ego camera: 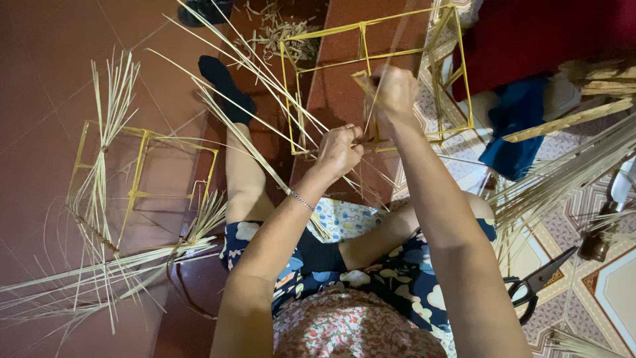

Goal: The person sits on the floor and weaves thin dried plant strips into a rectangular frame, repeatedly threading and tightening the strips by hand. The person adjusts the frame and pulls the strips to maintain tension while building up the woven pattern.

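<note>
Sat on a red tiled floor, legs out, a yellow strip frame held up in front of the knees. Left hand closed into a fist at the frame's near bottom edge, pinching the strips where they crossed the bar. Right hand also closed, higher and farther out, gripping a short bundle of strip ends against a frame bar. Stood apart, those two hands, the right up and beyond the left, with a thin strip running between them.

Ran long and slanted, those loose strips: from the left fist up and away to the upper left, past a black sock, their far ends fanning wide. So the long axis lay diagonal, near end at the left hand, free ends well off to that side. Closer to that bundle by far, the left hand; closer to the frame's upper bars, the right.

Lay flat on the floor to the left, a second frame, well apart from both hands, with more strips strewn across and below it. Rested on patterned tiles by the right elbow, black scissors, nearer the right arm, untouched. Beyond the frame, red and blue cloth.
</note>
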